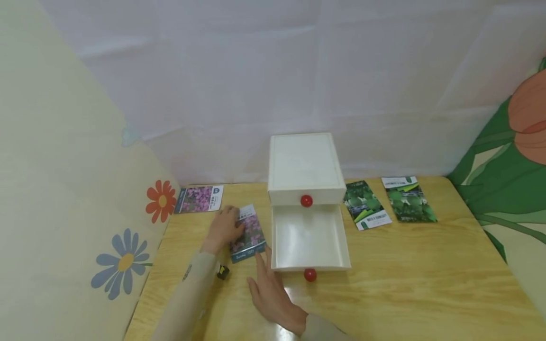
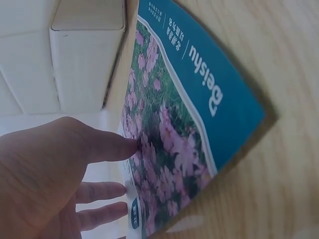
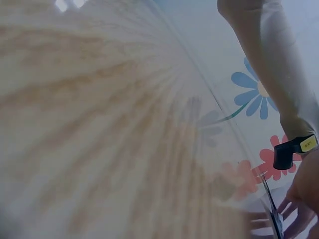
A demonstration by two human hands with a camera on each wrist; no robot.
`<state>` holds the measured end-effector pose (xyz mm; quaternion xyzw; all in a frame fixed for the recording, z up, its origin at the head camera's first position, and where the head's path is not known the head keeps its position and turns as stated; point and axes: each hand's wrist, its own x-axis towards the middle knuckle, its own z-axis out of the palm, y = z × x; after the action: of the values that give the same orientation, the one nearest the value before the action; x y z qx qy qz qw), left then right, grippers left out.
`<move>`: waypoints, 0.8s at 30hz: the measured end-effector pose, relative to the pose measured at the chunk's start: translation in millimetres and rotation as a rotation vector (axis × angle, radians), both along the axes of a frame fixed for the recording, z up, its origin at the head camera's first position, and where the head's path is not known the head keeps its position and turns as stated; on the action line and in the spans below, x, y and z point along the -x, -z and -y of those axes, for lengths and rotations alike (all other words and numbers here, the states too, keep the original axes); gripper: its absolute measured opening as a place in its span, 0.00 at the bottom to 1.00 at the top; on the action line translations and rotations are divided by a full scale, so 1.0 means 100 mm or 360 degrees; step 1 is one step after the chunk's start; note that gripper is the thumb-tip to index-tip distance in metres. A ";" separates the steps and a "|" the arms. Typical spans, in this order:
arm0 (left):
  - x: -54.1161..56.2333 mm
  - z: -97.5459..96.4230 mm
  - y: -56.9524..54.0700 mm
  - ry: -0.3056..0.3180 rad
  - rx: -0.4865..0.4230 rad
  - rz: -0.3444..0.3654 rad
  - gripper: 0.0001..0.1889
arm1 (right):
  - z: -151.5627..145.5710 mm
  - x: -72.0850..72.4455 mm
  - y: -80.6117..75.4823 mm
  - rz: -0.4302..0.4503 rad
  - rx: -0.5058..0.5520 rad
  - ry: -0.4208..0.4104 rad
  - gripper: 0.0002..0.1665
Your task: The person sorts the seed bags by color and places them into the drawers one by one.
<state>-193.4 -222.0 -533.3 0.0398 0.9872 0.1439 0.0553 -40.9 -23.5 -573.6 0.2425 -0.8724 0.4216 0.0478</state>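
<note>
My left hand pinches the left side of a seed packet with pink flowers and a teal band. In the left wrist view the thumb lies on the printed face of the packet, the fingertips at its edge. The teal corner curves up, with a shadow on the table beneath. My right hand has its fingers stretched out, fingertips right at the packet's lower edge. The right wrist view shows the left hand with the packet almost edge-on; the right hand is out of that view.
Right of the packet stands a white drawer box with red knobs; its lower drawer is pulled out. Another pink-flower packet lies at the back left. Two green packets lie right of the box. Printed walls border the table.
</note>
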 end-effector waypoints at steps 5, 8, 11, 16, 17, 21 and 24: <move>-0.05 0.01 0.01 -0.0057 -0.0026 0.0009 0.31 | 0.05 0.06 0.03 0.0095 0.0050 0.0053 0.44; -0.09 0.02 0.01 -0.0083 -0.0034 0.0007 0.31 | 0.07 0.09 0.02 0.0164 0.0097 0.0049 0.44; -0.13 0.04 0.00 -0.0118 -0.0041 0.0023 0.30 | 0.09 0.12 0.00 0.0187 0.0185 0.0056 0.42; -0.17 0.07 -0.03 -0.0171 -0.0016 0.0035 0.31 | 0.14 0.16 -0.04 0.0349 0.0346 0.0104 0.39; -0.17 0.08 -0.03 -0.0187 -0.0007 0.0043 0.32 | 0.16 0.17 -0.04 0.0382 0.0362 0.0122 0.39; -0.20 0.13 -0.04 -0.0252 -0.0015 0.0085 0.35 | 0.22 0.18 -0.05 0.0463 0.0437 0.0213 0.39; -0.23 0.16 -0.05 -0.0284 -0.0036 0.0102 0.36 | 0.27 0.19 -0.05 0.0529 0.0520 0.0274 0.39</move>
<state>-170.6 -238.0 -528.7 -0.0524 0.9829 0.1605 0.0732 -60.3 -50.3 -568.9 0.0836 -0.8060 0.5856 -0.0219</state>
